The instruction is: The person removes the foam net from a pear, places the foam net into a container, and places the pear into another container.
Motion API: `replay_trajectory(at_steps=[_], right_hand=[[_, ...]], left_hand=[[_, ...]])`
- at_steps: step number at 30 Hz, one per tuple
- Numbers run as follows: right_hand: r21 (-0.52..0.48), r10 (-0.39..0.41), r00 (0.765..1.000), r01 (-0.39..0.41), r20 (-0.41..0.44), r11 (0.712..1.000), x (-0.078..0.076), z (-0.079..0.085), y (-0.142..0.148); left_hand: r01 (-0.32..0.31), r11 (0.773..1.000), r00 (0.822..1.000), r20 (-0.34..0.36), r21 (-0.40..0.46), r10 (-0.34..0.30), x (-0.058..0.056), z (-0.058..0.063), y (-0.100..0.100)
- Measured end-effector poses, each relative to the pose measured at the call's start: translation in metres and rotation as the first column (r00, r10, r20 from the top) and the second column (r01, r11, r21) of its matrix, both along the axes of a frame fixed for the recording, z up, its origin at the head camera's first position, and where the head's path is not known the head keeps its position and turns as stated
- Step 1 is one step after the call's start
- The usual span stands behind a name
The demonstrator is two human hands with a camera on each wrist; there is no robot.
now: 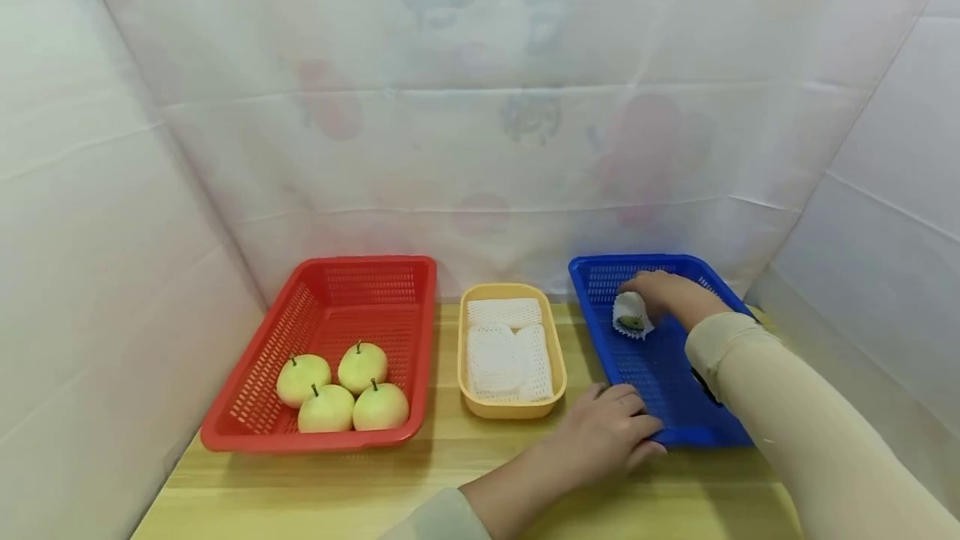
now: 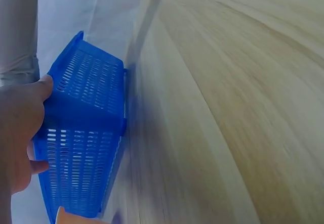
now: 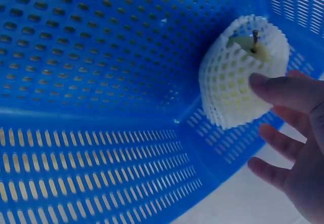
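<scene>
In the head view my left hand (image 1: 611,423) holds the near left corner of the blue basket (image 1: 678,437), its thumb on the front rim. The left wrist view shows the blue basket (image 2: 83,110) from outside with the left hand (image 2: 23,128) on its rim. My right hand (image 1: 671,297) reaches into the basket. A pale yellow-green pear in a white foam net (image 1: 632,315) sits near the far left corner. In the right wrist view, the right hand's (image 3: 296,128) thumb touches the netted pear (image 3: 238,80) while the other fingers spread loosely beside it.
A red basket (image 1: 213,433) on the left holds several bare pears (image 1: 326,409). Between the baskets, a yellow tub (image 1: 512,411) contains white foam nets (image 1: 495,357). All stand on a wooden table (image 1: 300,498), with pale sheeting (image 1: 480,148) behind and at both sides.
</scene>
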State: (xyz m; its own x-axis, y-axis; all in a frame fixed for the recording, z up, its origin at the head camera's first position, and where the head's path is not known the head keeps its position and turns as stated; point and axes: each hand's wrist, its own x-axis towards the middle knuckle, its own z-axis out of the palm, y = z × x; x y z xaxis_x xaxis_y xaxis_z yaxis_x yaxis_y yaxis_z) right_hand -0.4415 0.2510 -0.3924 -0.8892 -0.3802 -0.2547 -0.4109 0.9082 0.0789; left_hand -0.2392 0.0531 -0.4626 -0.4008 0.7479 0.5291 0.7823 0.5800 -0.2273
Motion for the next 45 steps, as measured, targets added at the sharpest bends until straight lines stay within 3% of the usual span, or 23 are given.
replay_trajectory(at_steps=[4,9,15,21,26,33,39,45], right_hand=[[0.018,-0.007,0.999,0.006,0.047,1.000,-0.004,-0.009,0.003],[0.036,0.010,0.999,-0.011,0.042,0.999,-0.008,-0.020,0.005],[0.072,-0.067,0.997,0.063,0.049,0.995,-0.008,-0.020,0.016],[0.041,-0.132,0.990,0.130,0.044,0.991,0.003,-0.015,0.027],[0.031,-0.098,0.995,0.099,-0.019,0.995,0.006,-0.020,0.037],[-0.064,-0.101,0.992,0.106,0.075,0.992,0.001,-0.023,0.051],[-0.116,-0.072,0.996,0.076,0.045,0.990,0.004,-0.014,0.057],[-0.267,-0.018,0.999,0.005,-0.047,0.964,0.024,0.012,0.050]], left_hand=[[0.026,1.000,0.999,0.041,0.003,-0.026,0.002,-0.001,0.005],[0.001,1.000,0.997,0.081,-0.001,-0.001,0.009,-0.001,0.006],[0.001,1.000,0.995,0.103,-0.028,0.002,0.014,0.004,0.011],[0.012,1.000,0.997,0.077,-0.002,-0.012,0.018,0.003,0.014],[0.011,1.000,0.997,0.081,-0.007,-0.011,0.019,0.002,0.018],[0.025,0.999,0.993,0.117,-0.019,-0.023,0.019,0.001,0.023],[0.016,0.999,0.991,0.130,-0.037,-0.011,0.017,-0.001,0.025],[-0.005,0.999,0.985,0.171,-0.036,0.011,0.013,0.000,0.028]])
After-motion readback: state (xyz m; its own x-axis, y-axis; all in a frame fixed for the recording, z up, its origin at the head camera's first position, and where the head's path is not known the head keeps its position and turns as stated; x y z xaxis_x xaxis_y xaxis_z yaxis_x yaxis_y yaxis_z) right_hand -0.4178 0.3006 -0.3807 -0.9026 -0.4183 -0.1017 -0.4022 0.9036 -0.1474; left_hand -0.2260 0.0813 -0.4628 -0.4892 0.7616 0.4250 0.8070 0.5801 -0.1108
